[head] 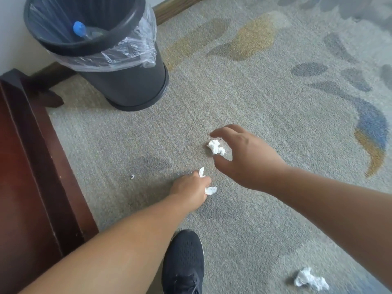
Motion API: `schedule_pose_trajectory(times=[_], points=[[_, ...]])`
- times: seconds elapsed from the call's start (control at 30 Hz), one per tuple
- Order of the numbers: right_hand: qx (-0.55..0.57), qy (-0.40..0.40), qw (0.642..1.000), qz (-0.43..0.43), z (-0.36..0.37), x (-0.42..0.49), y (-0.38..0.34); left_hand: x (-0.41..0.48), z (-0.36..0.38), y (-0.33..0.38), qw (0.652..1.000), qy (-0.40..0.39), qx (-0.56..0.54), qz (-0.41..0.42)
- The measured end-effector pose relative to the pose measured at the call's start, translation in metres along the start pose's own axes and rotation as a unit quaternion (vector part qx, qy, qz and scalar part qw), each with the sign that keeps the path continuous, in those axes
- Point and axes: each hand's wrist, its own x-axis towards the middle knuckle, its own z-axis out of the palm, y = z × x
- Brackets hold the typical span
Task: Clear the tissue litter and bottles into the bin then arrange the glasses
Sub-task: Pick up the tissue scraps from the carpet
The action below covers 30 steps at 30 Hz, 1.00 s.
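Observation:
My left hand (189, 187) is down on the carpet, closed around crumpled white tissue (210, 190) that pokes out between its fingers. My right hand (244, 158) hovers just to the right, fingers spread, with thumb and forefinger on either side of a second tissue wad (216, 147) lying on the carpet, not touching it. A third crumpled tissue (310, 280) lies at the lower right. The black bin (127, 85) with a clear liner stands at the upper left, and a bottle with a blue cap (79, 29) rests inside it.
A dark wooden furniture edge (25, 166) runs along the left, its foot beside the bin. A tiny white scrap (132, 176) lies on the grey patterned carpet (275, 92). My black shoe (183, 262) is at the bottom centre. A skirting board runs behind the bin.

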Motion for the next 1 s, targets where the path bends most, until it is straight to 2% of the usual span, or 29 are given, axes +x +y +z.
schedule_pose_trajectory(times=[0.17, 0.23, 0.33, 0.5, 0.63, 0.77, 1.0], points=[[0.004, 0.011, 1.000, 0.024, -0.008, 0.004, 0.010, 0.033, -0.027, 0.007, 0.985, 0.153, -0.080, -0.004], [0.006, 0.019, 0.999, 0.036, -0.013, 0.006, 0.015, 0.050, -0.038, 0.013, 0.981, 0.171, -0.090, 0.004], [0.007, 0.032, 0.998, 0.051, -0.020, 0.007, 0.023, 0.067, -0.048, 0.021, 0.984, 0.156, -0.081, 0.017], [0.001, 0.043, 0.997, 0.072, -0.028, -0.001, 0.037, 0.079, -0.039, 0.023, 0.998, 0.056, 0.004, -0.007], [0.002, 0.056, 0.995, 0.082, -0.032, -0.016, 0.047, 0.075, -0.042, 0.033, 1.000, 0.010, -0.006, -0.001], [0.016, 0.074, 0.992, 0.103, -0.037, -0.048, 0.059, 0.067, -0.058, 0.061, 0.997, 0.013, -0.039, 0.072], [0.022, 0.096, 0.980, 0.174, -0.025, -0.140, 0.093, 0.040, -0.079, 0.148, 0.984, 0.003, -0.031, 0.178]])
